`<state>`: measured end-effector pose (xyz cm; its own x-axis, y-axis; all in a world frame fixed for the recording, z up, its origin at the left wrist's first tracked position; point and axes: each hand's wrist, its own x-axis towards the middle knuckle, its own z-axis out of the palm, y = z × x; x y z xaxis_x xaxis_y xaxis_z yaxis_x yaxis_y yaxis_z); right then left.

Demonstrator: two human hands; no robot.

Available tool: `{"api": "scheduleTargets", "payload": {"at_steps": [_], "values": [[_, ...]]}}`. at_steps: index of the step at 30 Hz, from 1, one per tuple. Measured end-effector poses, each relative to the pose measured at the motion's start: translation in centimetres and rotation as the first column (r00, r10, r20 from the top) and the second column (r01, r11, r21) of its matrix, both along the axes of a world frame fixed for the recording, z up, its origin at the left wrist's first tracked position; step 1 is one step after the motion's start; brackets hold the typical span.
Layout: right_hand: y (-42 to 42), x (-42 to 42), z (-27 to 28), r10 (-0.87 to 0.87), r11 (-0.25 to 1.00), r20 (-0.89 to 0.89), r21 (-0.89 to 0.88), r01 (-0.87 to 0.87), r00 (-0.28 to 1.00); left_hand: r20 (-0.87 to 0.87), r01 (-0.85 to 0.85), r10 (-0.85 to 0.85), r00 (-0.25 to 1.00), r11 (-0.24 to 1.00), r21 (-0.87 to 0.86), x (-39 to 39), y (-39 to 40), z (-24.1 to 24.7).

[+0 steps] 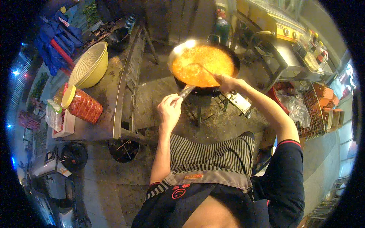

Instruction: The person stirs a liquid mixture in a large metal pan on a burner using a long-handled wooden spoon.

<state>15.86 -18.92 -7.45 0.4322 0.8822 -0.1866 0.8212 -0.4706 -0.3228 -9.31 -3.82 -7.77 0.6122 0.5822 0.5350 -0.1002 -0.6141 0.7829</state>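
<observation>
A wide wok (172,58) sits on a burner stand, filled with an orange-red, bubbling sauce or broth (199,52). My left hand (170,108) grips the wok's long handle (186,91) at its outer end. Above the wok's right front rim, my right hand (229,83) is closed around a thin-handled ladle or spatula (207,71). The far end of that utensil dips into the sauce, so its shape is hidden. Below my right hand, a pale metal plate (239,102) with a knob projects from the stand.
On the left, a metal-edged table (109,105) bears a yellow colander (92,67) and a yellow-lidded jar (85,105) of red contents. A gas cylinder (223,28) stands behind the wok. At right are a griddle (281,27), sauce bottles (316,47) and a wire basket (313,114).
</observation>
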Motion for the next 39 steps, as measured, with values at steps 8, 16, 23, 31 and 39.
{"api": "scheduleTargets", "payload": {"at_steps": [8, 16, 23, 31, 39], "values": [[-8.1, 0.2, 1.5, -0.016, 0.993, 0.123, -0.117, 0.031, 0.992, -0.025, 0.034, -0.034, 0.999, 0.999, 0.013, 0.0, -0.4, 0.7], [-10.8, 1.4, 4.2, 0.113, 0.957, 0.494, -0.287, 0.038, 0.862, -0.017, 0.03, -0.031, 0.999, 0.998, -0.054, -0.1, -0.4, 0.5], [-8.1, 3.6, 1.9, 0.067, 0.973, 0.427, -0.228, 0.035, 0.902, 0.053, 0.041, -0.038, 0.998, 0.997, -0.064, 0.2, 0.2, -0.6], [-2.8, 4.3, -0.2, 0.03, 1.0, 0.402, -0.013, -0.027, 0.915, -0.003, 0.004, -0.004, 1.0, 1.0, -0.011, 0.0, -0.1, 0.4], [2.2, 2.0, -1.2, -0.076, 0.981, 0.156, 0.191, 0.046, 0.985, 0.005, 0.016, -0.016, 1.0, 0.999, -0.05, 0.1, 0.2, -0.1]]}}
